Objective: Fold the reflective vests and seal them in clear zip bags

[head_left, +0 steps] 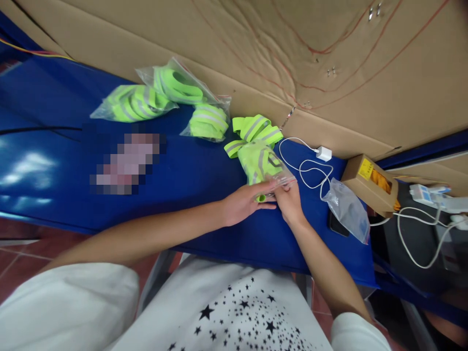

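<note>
"Head camera view: what is between the two hands?"

"A clear zip bag [268, 163] stuffed with neon-yellow reflective strap [258, 156]. It is on or just above the blue table [190, 170], its red-lined mouth towards the wearer. Loose loops [252, 127] of similar strap lie just beyond, seeming to touch it."

"How are the hands set?"

"The right hand [290, 201] is curled, pinching the bag's mouth. The left hand [243, 204] has its fingers stretched out and its thumb along the mouth; a small green curl shows between them. Whether it presses firmly, I cannot tell."

"How would the bag handle?"

"Light and soft, I'd judge, with nothing breakable. Its thin film is probably slippery and could tear; the folded strap may spring a little."

"Where to hold it?"

"Pinch the lip beside the red line, I'd suggest, with a palm under the padded body."

"Anything alike nearby?"

"Three more strap-filled bags [210, 122], farther left."
</note>
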`<state>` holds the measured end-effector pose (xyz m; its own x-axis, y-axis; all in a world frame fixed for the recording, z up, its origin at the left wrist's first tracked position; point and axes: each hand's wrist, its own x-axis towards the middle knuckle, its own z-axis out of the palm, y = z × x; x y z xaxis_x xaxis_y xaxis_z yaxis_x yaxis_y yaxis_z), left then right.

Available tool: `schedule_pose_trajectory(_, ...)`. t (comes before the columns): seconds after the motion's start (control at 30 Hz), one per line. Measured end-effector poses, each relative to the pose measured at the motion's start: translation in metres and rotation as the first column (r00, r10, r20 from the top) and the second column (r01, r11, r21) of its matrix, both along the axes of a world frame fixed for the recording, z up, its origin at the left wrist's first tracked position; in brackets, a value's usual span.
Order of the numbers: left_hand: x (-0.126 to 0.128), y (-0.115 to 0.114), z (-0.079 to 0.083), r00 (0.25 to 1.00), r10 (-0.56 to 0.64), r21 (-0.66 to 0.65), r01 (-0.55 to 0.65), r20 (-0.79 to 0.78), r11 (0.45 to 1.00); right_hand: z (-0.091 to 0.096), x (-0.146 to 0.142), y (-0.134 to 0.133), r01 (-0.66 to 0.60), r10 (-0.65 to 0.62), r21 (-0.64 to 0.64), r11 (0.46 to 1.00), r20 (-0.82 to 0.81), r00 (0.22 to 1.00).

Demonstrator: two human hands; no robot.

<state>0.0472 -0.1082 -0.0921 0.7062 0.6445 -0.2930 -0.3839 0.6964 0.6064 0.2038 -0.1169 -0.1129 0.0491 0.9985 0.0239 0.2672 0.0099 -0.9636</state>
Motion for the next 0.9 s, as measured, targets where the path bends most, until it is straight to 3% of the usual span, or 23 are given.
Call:
schedule_pose_trajectory(0.1, -0.005, 0.010, 0.002, 0.997, 0.047, -0.030, -0.045, 0.063, 0.999, 0.011, 0.005, 0.001, -0.113, 0.102, -0.069, 0.991, -0.148, 0.984)
schedule_pose_trajectory(0.2, -0.007, 0.015, 0.001, 0.993, 0.090, -0.037, -0.087, 0.071, 0.995, 0.017, 0.002, -0.003, -0.217, 0.204, -0.045, 0.975, -0.200, 0.958)
schedule_pose_trajectory(0.37, -0.004, 0.007, -0.004, 1.000, 0.006, -0.002, -0.005, 0.028, 1.000, 0.005, -0.007, -0.008, 0.026, -0.026, -0.021, 0.999, -0.013, 1.000)
schedule_pose_trajectory(0.47, 0.001, -0.001, -0.008, 0.998, -0.058, 0.006, 0.058, -0.023, 0.998, 0.007, -0.003, -0.009, 0.129, -0.153, 0.155, 0.979, 0.148, 0.977)
schedule_pose_trajectory(0.57, 0.006, -0.008, -0.010, 0.987, -0.140, 0.019, 0.142, -0.073, 0.990, 0.018, 0.001, -0.009, 0.072, -0.212, 0.373, 0.925, 0.349, 0.913)
schedule_pose_trajectory(0.67, 0.006, -0.016, -0.005, 0.952, -0.280, 0.037, 0.287, -0.124, 0.957, 0.028, 0.004, -0.005, 0.034, -0.163, 0.320, 0.947, 0.386, 0.908)
schedule_pose_trajectory(0.73, 0.000, -0.024, 0.005, 0.872, -0.435, 0.167, 0.474, -0.223, 0.865, 0.028, 0.007, 0.000, 0.145, -0.184, 0.169, 0.975, 0.240, 0.953)
schedule_pose_trajectory(0.8, -0.009, -0.029, 0.018, 0.797, -0.448, 0.472, 0.601, -0.405, 0.645, 0.026, 0.012, 0.006, 0.226, -0.225, -0.001, 0.974, 0.084, 0.971)
schedule_pose_trajectory(0.83, -0.014, -0.030, 0.024, 0.807, -0.336, 0.646, 0.590, -0.486, 0.484, 0.026, 0.015, 0.007, 0.229, -0.227, -0.066, 0.971, 0.033, 0.973)
schedule_pose_trajectory(0.9, -0.024, -0.024, 0.033, 0.892, 0.093, 0.893, 0.427, -0.442, 0.143, 0.028, 0.018, 0.006, 0.193, -0.197, -0.132, 0.972, -0.018, 0.980)
